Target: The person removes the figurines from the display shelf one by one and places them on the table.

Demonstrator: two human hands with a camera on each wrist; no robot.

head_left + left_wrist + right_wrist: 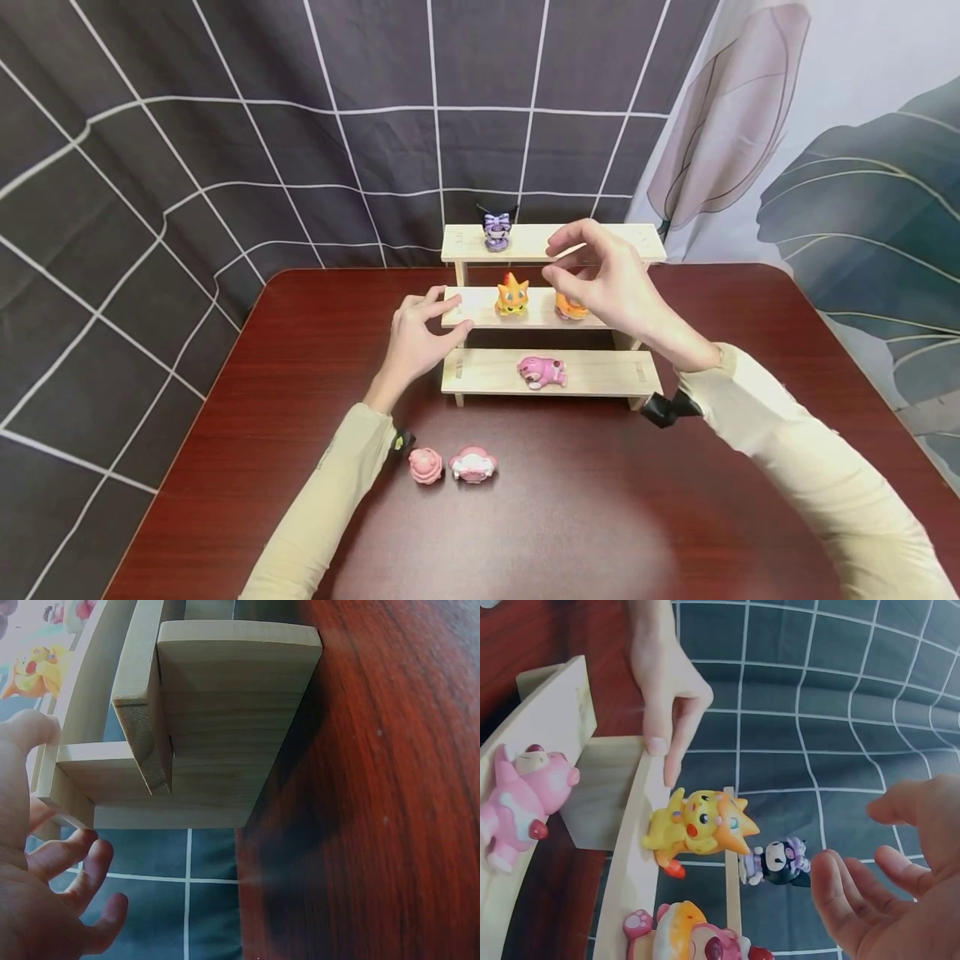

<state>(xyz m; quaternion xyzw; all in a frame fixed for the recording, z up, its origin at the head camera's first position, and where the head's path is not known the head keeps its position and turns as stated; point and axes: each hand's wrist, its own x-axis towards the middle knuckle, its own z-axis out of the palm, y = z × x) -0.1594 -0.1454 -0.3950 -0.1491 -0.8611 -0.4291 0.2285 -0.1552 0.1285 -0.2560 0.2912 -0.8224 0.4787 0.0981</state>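
A three-tier wooden display stand [607, 371] stands on the table. My left hand [416, 333] pinches the left end of its middle shelf between thumb and fingers. Above the right part of that shelf is my right hand [611, 279], fingers loosely bent and holding nothing. Partly hidden behind it in the head view is an orange-and-pink figurine [679, 934] on the middle shelf. Beside this sits a yellow figurine with an orange pointed hood [512, 297]. The top shelf bears a purple-and-black figurine [497, 232]; a pink bear figurine [542, 372] lies on the bottom shelf.
Near my left sleeve, a pink figurine [426, 466] and a pink-and-white figurine [473, 464] are on the dark red table [570, 517]. A dark grid-patterned curtain [382, 150] hangs behind the table, and a leaf-patterned curtain [847, 183] is at the right.
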